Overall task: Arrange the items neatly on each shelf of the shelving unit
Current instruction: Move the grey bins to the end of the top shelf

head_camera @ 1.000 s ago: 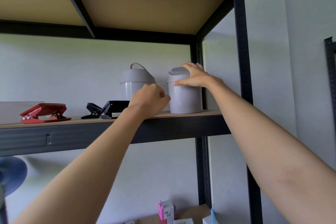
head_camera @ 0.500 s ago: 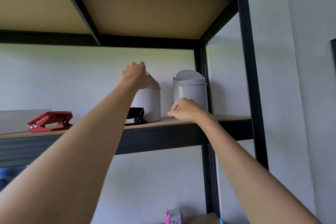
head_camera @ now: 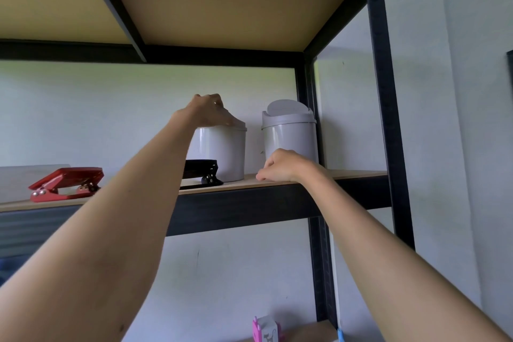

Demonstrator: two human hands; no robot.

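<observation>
Two small grey swing-lid bins stand on the upper shelf [head_camera: 358,174]. My left hand [head_camera: 206,110] grips the lid of the left bin [head_camera: 222,153] from above. The right bin [head_camera: 290,134] stands upright by the right post, untouched. My right hand [head_camera: 279,166] rests with curled fingers on the shelf's front edge, just in front of the right bin, holding nothing. A black hole punch [head_camera: 201,172] lies beside the left bin, partly behind my left arm. A red hole punch [head_camera: 66,183] lies further left.
The black metal frame has a post [head_camera: 383,91] at the right and another shelf board [head_camera: 222,3] overhead. A pale flat sheet [head_camera: 16,180] lies behind the red punch. On a lower shelf stand a pink and white box [head_camera: 265,332] and a blue item [head_camera: 340,334].
My right hand came off the right bin's lid and dropped to the shelf edge. My left hand rose from the shelf front to the left bin's lid; that bin stands closer to the right bin.
</observation>
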